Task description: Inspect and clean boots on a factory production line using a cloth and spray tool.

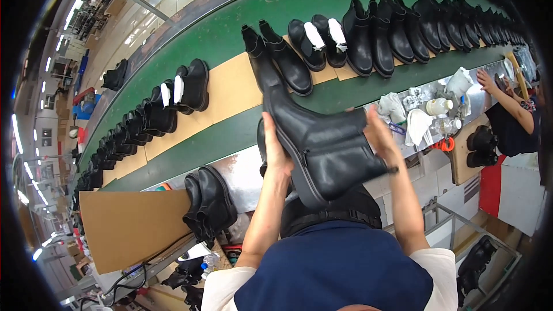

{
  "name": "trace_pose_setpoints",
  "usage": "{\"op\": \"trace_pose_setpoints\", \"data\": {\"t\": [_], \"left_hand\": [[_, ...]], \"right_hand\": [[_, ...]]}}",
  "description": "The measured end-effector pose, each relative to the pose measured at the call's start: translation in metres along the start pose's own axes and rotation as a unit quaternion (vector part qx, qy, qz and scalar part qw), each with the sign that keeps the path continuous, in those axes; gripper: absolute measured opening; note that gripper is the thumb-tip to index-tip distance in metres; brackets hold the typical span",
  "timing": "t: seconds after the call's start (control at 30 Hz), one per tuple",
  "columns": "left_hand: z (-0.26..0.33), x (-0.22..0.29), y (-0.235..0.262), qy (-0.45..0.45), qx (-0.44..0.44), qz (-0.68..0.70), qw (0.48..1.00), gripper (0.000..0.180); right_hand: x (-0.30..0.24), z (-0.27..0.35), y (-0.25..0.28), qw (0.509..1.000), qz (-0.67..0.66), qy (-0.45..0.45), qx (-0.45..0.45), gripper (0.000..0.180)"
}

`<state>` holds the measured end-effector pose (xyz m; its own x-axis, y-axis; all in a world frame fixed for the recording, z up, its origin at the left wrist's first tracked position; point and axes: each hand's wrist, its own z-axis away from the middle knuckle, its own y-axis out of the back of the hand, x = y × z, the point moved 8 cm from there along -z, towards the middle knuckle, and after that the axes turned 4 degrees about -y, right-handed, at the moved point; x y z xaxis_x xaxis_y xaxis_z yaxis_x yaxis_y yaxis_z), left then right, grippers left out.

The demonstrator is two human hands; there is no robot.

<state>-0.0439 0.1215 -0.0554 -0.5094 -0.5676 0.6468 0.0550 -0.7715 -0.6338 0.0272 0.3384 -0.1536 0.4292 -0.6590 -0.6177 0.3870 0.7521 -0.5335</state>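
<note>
In front of my body, a black leather ankle boot (331, 155) with a thick sole lies tilted on its side between my hands. Its toe points up and away, its heel is nearest to me, and the shaft opens to the right, with a pull tab at its edge. My left hand (277, 152) grips the sole side. At the shaft's top edge, my right hand (381, 135) has hold of the boot, its fingers partly hidden behind the leather. Another dark shape, possibly a second boot, is mostly hidden behind my left hand.
Several black boots (358, 37) line a green conveyor belt (224, 124) partly covered with brown paper. Left of me are a cardboard sheet (132, 224) and a boot pair (210, 201). Cloths (417, 126), bottles (440, 106) and orange-handled scissors (443, 143) lie right, near a co-worker's arm (510, 101).
</note>
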Motion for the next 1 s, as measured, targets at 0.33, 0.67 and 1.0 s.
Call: {"op": "trace_pose_setpoints", "data": {"t": [0.33,0.67,1.0], "left_hand": [[0.014,-0.042,0.004,0.079,-0.168,-0.051,0.981,0.078],[-0.058,0.041,0.143,0.047,0.139,-0.694,0.705,0.107],[-0.065,0.021,0.199,-0.013,0.122,-0.662,0.74,0.101]], "right_hand": [[-0.008,0.004,-0.12,0.94,0.065,-0.114,-0.314,0.104],[0.009,0.005,-0.118,0.985,0.14,-0.071,-0.07,0.064],[0.008,-0.003,-0.062,0.974,0.207,-0.074,0.047,0.054]]}}
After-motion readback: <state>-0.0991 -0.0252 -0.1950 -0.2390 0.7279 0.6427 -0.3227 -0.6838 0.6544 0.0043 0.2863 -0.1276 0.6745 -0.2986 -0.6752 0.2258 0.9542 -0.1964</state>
